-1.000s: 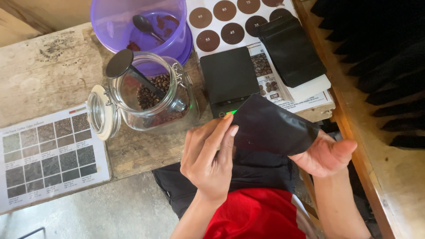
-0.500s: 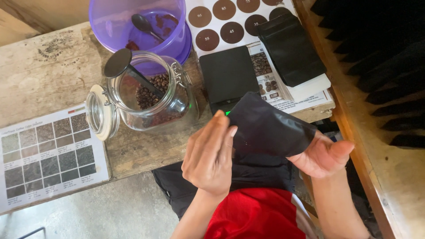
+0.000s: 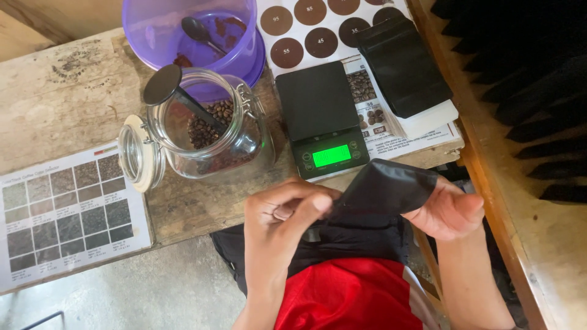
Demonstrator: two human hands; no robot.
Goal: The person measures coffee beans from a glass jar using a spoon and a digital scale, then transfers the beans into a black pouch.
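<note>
Since half a second ago our left hand (image 3: 287, 223) has slid a little further along the near edge of the black pouch (image 3: 382, 189), and the pouch has tipped slightly flatter; little else has shifted. We hold the pouch in both hands just off the near edge of the bench (image 3: 67, 98), above our lap. Our left hand pinches its left edge between thumb and curled fingers; our right hand (image 3: 449, 211) grips its right side, fingers wrapped underneath and thumb out of sight behind the material.

Just beyond the pouch, at the near edge of the bench, sits a black digital scale (image 3: 321, 119) with a lit green display. To the left of the scale stands an open glass jar (image 3: 208, 131) partly filled with coffee beans, a black scoop (image 3: 177, 95) resting in it, its hinged lid (image 3: 131, 153) swung out to the left. Behind the jar is a purple plastic bowl (image 3: 189, 33) with a dark spoon inside. A printed chart of grey sample squares (image 3: 67, 211) lies at the near left corner. Near the right edge a second black pouch (image 3: 403, 67) lies on printed sheets with brown circles (image 3: 312, 27).
</note>
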